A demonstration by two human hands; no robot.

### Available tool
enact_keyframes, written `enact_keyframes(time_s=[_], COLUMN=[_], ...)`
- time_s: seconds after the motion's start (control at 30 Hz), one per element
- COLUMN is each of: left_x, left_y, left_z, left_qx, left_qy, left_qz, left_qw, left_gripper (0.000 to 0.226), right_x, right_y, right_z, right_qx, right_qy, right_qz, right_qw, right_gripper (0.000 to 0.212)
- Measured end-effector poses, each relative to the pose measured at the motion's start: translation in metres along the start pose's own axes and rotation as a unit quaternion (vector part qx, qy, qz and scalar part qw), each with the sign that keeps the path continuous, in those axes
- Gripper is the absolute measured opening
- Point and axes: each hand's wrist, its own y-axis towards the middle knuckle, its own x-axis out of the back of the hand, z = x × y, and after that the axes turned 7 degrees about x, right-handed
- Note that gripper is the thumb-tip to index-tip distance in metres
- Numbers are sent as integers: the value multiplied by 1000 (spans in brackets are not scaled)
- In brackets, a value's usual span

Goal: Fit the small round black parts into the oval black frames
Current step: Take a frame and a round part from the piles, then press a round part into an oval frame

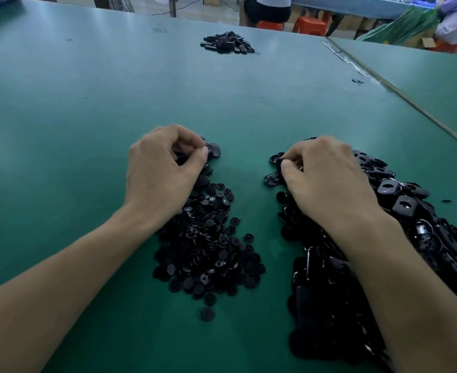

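Observation:
A heap of small round black parts point(208, 243) lies on the green table point(168, 90), under and in front of my left hand point(162, 168). That hand rests at the heap's far end, its fingers pinched on a black frame point(214, 150). To the right spreads a bigger heap of oval black frames point(399, 211). My right hand point(326, 179) lies on top of it, thumb and fingers closed on one black frame point(277, 168) at the heap's left edge. A single round part point(207, 314) sits apart near me.
A third pile of black parts point(227, 43) sits far back in the middle of the table. A second green table point(437, 76) adjoins on the right along a seam. Red stools point(310, 24) and seated people are behind the far edge.

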Motion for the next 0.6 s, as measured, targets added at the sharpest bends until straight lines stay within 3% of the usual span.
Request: enact_keyframes(time_s=[0.1,0.17,0.27,0.4,0.6], left_x=[-3,-4,-3,-4,-3], left_y=[-10,-14,-17,-20,-21], left_z=[-9,-15,-20,-23,-24], left_qx=[-30,-44,-49,-43,-44], left_qy=[-70,-98,-131,-168,-210], left_qz=[49,80,109,150,175], left_qw=[996,991,984,973,961], left_gripper=[13,3,10,7,6], right_x=[3,1,-3,-9,-13], right_y=[-6,-11,-17,-24,-28], right_z=[5,9,12,11,10], right_qx=[5,-1,-5,3,14], right_qy=[152,288,431,507,518], right_qz=[-71,-67,-41,-47,-64], right_qw=[986,955,901,861,853], right_gripper=[16,12,10,12,15])
